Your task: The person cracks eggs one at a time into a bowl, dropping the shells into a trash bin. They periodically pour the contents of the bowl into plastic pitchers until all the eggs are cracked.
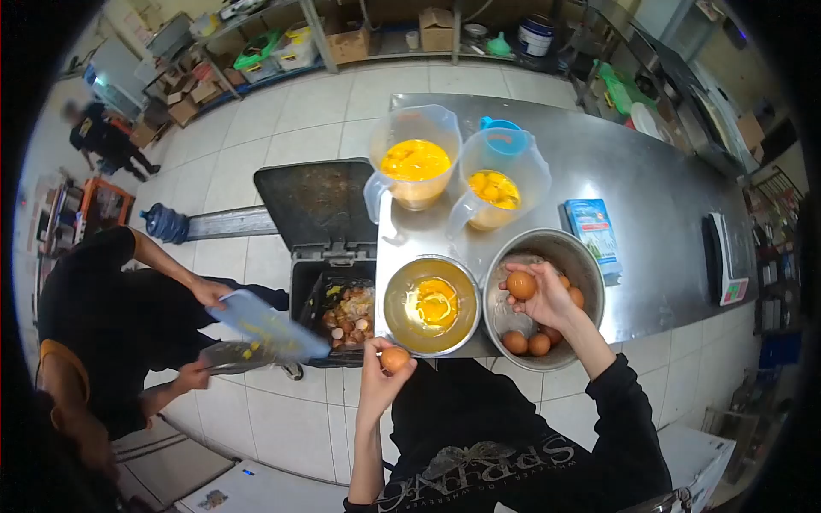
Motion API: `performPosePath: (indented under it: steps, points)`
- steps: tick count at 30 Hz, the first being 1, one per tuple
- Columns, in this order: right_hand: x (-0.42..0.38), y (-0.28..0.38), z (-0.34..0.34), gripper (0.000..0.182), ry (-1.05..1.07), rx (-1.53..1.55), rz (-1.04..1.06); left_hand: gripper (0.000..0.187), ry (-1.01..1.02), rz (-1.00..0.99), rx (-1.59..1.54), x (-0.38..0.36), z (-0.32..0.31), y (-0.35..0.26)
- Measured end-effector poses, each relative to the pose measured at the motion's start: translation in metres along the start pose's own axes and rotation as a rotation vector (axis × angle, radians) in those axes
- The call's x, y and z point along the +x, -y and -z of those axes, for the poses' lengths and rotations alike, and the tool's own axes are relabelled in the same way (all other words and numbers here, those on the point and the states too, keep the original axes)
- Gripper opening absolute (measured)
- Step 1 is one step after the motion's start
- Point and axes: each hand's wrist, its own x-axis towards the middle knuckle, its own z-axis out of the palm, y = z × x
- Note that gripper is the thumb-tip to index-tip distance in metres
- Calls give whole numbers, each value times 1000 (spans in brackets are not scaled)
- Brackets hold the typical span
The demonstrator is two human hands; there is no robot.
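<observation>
My left hand (379, 381) is closed around a brown egg (395, 359), just in front of a metal bowl (391, 321) with cracked yolk (437, 305) in it. Over a deep metal pot (596, 332), my right hand (550, 301) grips another brown egg (521, 285). Several more eggs (539, 344) lie in the pot below that hand. Behind the bowl stand two clear measuring jugs (451, 128) partly filled with yellow egg.
Left of the steel table (650, 171), an open bin (295, 282) holds eggshells (346, 321). A co-worker (103, 282) beside it holds a pale board (274, 321) with yellow scraps. On the table are a blue carton (593, 235), a blue cup (505, 137) and a scale (725, 261).
</observation>
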Motion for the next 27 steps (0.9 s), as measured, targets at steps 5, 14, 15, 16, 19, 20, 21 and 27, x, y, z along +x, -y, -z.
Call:
performPosePath:
  steps: [5, 14, 15, 16, 19, 20, 21, 27]
  points:
    - [2, 6, -37, 45, 53, 36, 131, 53, -557, -128, 388, 49, 63, 120]
    - [-14, 26, -103, 43, -180, -922, 879, 73, -779, -155, 527, 70, 79, 43]
    - [-11, 25, -102, 44, -198, -1160, 1056, 67, -778, -193, 508, 70, 73, 24]
    - [-1, 18, -94, 45, -169, -1317, 1074, 64, -734, -240, 445, 71, 66, 8]
    - [22, -6, -69, 46, -90, -1638, 1046, 51, -603, -413, 142, 79, 33, -20]
    - [23, -9, -66, 45, -76, -1651, 998, 49, -529, -432, 107, 79, 21, -27]
    - [25, -8, -66, 44, -54, -1669, 948, 48, -462, -448, 68, 76, 7, -41]
    - [-2, 17, -124, 37, 38, -882, 488, 48, 144, -481, 84, 61, -55, -108]
